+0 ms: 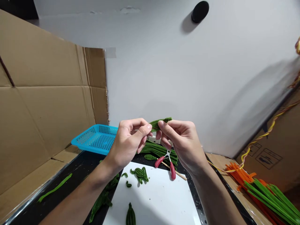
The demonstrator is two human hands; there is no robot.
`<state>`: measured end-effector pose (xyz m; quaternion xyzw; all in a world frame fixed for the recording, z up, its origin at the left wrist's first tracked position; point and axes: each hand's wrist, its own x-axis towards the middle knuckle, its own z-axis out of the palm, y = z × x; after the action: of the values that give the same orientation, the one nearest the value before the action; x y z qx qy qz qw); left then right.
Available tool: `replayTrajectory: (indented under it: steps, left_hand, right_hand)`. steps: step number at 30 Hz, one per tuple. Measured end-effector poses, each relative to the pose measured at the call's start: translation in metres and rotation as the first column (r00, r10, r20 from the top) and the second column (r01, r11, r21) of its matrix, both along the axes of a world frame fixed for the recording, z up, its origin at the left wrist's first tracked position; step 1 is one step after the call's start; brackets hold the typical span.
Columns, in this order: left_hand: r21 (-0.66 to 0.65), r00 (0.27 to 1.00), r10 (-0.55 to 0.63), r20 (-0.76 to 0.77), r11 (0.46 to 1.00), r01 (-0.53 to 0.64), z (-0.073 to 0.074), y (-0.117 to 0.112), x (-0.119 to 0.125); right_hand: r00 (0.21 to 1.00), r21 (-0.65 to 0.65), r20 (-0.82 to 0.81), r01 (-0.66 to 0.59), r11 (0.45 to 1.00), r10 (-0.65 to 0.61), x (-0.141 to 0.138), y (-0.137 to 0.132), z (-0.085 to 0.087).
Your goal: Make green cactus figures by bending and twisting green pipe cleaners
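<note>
A leaf shape bent from dark green pipe cleaner (161, 123) is pinched between my two hands, above the far end of the white board. My left hand (131, 137) grips its left end with thumb and fingers. My right hand (181, 136) closes on its right part, the tip sticking up past the thumb. Below them lie red-handled pliers (172, 168), jaws toward the hands, beside a thin wooden stick (180, 175). A bundle of dark green pipe cleaners (161, 151) rests behind. Several bent green pieces (140, 174) and a finished-looking leaf (130, 215) lie on the white board (159, 200).
At the left back stands a blue perforated basket (93, 137). More green leaf pieces (103, 200) lie left of the board, with a light green strip (55, 188) farther left. Orange pipe cleaners (241, 175) and bright green ones (274, 197) lie at right. Cardboard (47, 106) walls the left side.
</note>
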<state>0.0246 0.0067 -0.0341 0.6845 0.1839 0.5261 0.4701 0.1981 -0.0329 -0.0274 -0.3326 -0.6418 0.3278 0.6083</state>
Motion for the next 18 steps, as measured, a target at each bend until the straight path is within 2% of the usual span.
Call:
replayTrajectory:
  steps: [3, 5, 10, 13, 16, 18]
  left_hand:
    - [0.101, 0.991, 0.13, -0.029, 0.987, -0.127, 0.002, -0.003, 0.001]
    - [0.162, 0.983, 0.177, -0.043, 0.972, -0.168, 0.004, -0.006, 0.001]
    - [0.182, 0.981, 0.183, -0.063, 0.969, -0.169, 0.003, -0.007, 0.003]
    - [0.203, 0.967, 0.248, -0.063, 0.952, -0.231, 0.001, -0.006, 0.004]
    - [0.214, 0.946, 0.317, -0.064, 0.93, -0.297, -0.001, -0.005, 0.006]
    - [0.203, 0.949, 0.311, -0.053, 0.934, -0.295, -0.001, -0.005, 0.007]
  right_hand:
    - [0.997, -0.014, 0.054, 0.046, 0.999, -0.046, 0.0, -0.001, 0.0]
    - [0.996, -0.01, 0.069, 0.057, 0.998, -0.056, -0.001, -0.003, 0.002]
    - [0.992, -0.006, 0.102, 0.079, 0.997, -0.078, 0.001, -0.007, 0.007]
    - [0.985, -0.031, 0.153, 0.079, 0.996, -0.073, 0.003, -0.008, 0.008]
    - [0.969, -0.04, 0.214, 0.133, 0.99, -0.122, 0.003, -0.009, 0.008]
    - [0.95, -0.026, 0.258, 0.189, 0.982, -0.176, 0.003, -0.01, 0.008]
